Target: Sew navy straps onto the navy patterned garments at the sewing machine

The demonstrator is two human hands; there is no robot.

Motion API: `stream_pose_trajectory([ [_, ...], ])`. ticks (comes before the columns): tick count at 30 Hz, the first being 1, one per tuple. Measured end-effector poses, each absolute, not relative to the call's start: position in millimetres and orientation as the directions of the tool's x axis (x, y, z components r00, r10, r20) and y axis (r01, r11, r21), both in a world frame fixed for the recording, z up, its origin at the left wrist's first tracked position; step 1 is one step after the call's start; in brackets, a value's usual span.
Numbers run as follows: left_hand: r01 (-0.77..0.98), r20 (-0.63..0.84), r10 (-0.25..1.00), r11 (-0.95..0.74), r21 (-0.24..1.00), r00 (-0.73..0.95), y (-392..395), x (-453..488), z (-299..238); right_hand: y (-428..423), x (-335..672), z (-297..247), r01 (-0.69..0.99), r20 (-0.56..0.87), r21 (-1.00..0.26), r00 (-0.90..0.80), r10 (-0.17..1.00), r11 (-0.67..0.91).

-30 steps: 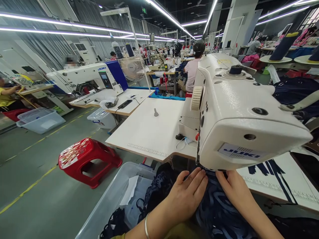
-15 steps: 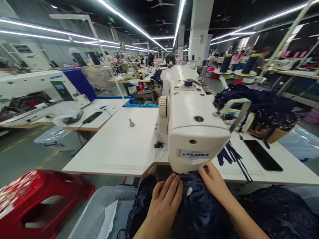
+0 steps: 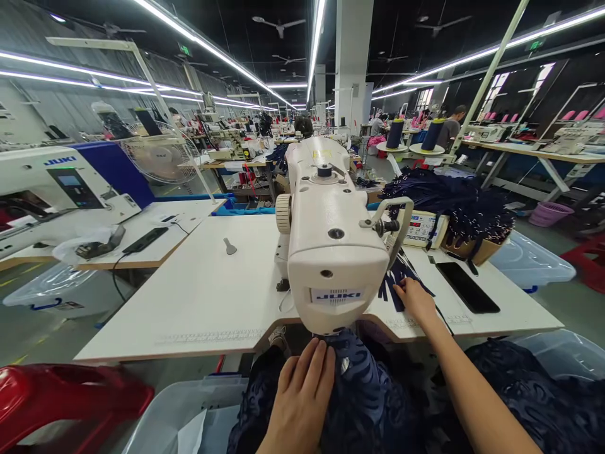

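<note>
Navy cloth [image 3: 368, 394] spills from beneath the head of a white JUKI machine [image 3: 331, 217], draping below the front edge of a white table [image 3: 203, 290] on a busy sewing floor. Seen from here, glossy bands curl like leaves or waves across its darker ground, catching the overhead light in blue-grey sheen where the folds bulge; lower down, the folds sink almost to black. A small pale fleck [image 3: 345, 364] shows near its upper end, close to the machine.

The worker's left hand [image 3: 305, 384] lies flat upon the cloth, fingers extended and pressed together, tips just below the machine head. The right hand [image 3: 416, 301] reaches past the machine to a loose fan of narrow navy strips [image 3: 394, 284] on the table, fingertips at their edge; whether they pinch one, I cannot tell from where I stand.

A black phone [image 3: 467, 287] rests to the right of that hand. Behind it, a thick heap of dark straps [image 3: 439, 195] tops a cardboard box [image 3: 484, 248] beside a lit control panel [image 3: 420, 228]. More dark patterned fabric [image 3: 534, 397] lies at lower right by a clear bin [image 3: 579, 353], while a red stool [image 3: 61, 397] stands at far left.
</note>
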State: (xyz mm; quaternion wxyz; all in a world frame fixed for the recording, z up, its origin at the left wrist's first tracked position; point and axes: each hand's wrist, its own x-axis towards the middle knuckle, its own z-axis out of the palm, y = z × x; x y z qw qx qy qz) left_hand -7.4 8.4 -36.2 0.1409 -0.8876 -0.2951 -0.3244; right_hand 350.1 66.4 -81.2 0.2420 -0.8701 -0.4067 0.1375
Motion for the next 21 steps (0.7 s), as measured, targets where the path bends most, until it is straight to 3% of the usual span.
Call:
stream_pose_trajectory([
  [3, 0.612, 0.664, 0.423, -0.788, -0.066, 0.616, 7.5, -4.8, -33.0, 79.0, 353.1, -77.2, 0.591, -0.128, -0.562, 0.629, 0.767, -0.579],
  [7, 0.606, 0.665, 0.401, -0.789, -0.097, 0.629, 6.9, -3.6, -28.8, 81.6, 361.4, -62.6, 0.484, -0.175, -0.706, 0.588, 0.79, -0.517],
  [13, 0.517, 0.607, 0.346, -0.846, -0.127, 0.716, 8.6, -4.7, -17.5, 39.9, 351.1, -35.9, 0.131, -0.092, -0.973, 0.528, 0.844, -0.188],
  [17, 0.471, 0.512, 0.355, -0.875, -0.114, 0.782, 2.8, -10.7, -10.2, 3.5, 310.3, -31.2, -0.163, -0.12, -0.985, 0.449, 0.886, -0.05],
  [21, 0.433, 0.359, 0.359, -0.888, -0.153, 0.862, -6.7, -18.7, 1.2, -20.8, 256.6, -33.7, -0.366, -0.234, -0.922, 0.269, 0.934, -0.125],
])
